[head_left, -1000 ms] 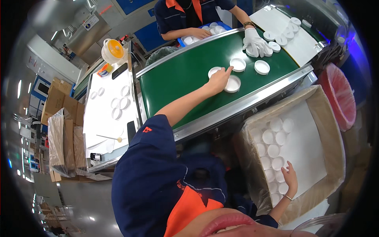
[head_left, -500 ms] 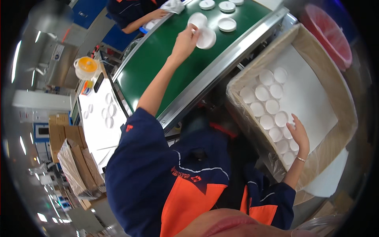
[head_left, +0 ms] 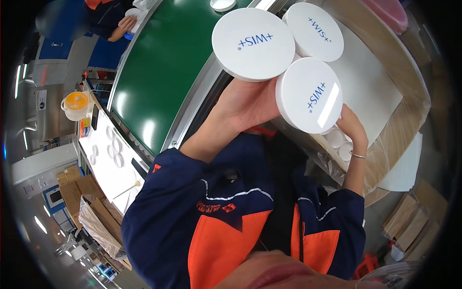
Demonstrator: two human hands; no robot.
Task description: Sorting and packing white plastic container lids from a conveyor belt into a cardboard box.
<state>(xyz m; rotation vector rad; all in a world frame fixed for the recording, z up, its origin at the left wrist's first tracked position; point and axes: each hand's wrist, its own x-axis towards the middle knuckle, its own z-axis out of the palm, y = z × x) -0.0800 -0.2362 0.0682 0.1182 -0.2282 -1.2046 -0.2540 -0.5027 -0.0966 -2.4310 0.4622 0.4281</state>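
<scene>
White lids point(head_left: 309, 95): round, printed faces toward you, lettering slanting differently.
Left hand point(head_left: 248, 103): fingers clamp your lids.
Right hand point(head_left: 352, 126): fingers partly hidden, cannot tell.

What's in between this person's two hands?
In the head view, a white round lid, the lowest of the three up close, shows between the left hand and the right hand.
</scene>
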